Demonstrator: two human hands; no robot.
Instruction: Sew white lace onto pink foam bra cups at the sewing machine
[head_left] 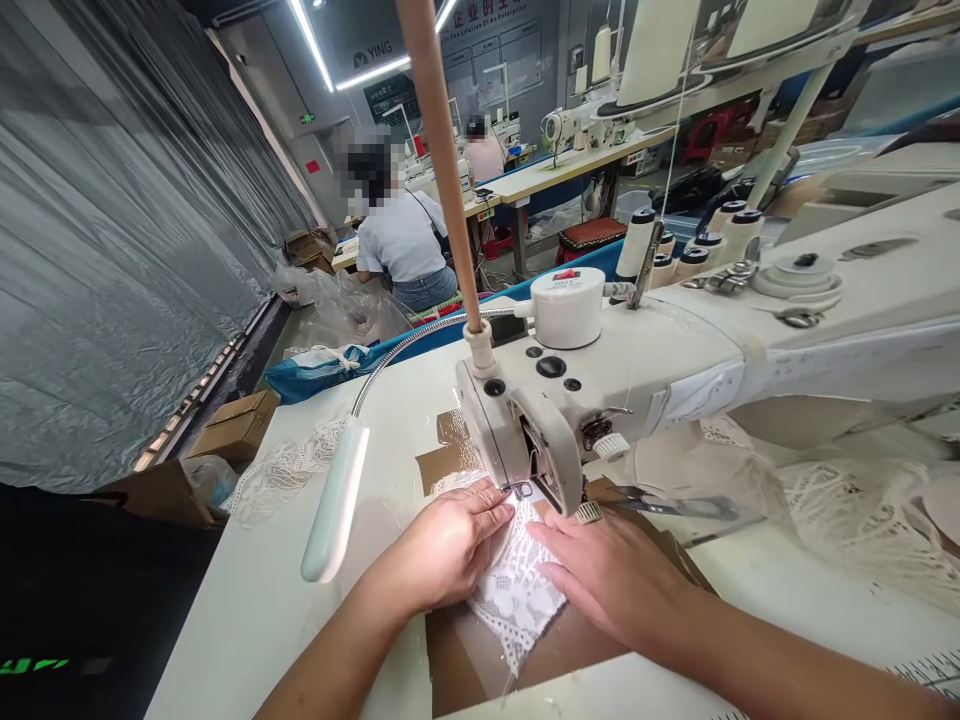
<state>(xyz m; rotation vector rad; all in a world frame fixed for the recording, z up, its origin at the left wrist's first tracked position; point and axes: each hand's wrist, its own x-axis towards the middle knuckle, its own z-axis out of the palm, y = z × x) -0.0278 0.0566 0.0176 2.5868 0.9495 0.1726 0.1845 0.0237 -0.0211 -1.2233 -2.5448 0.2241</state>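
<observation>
A piece of white lace fabric lies under the head of a white sewing machine, its pointed end hanging toward me. My left hand is closed on the lace's left side, thumb and fingertips pressed together close to the presser foot. On the other side, my right hand rests flat with its fingers stretched out and slightly apart, fingertips touching the lace's right edge. Beneath the lace is a brown sheet on the machine table. The needle itself is too small to make out.
A lamp on a bent neck stands left of the machine. Lace pieces lie at the table's left; scissors and more pale lace lie right. Thread cones stand behind. A person sits farther back.
</observation>
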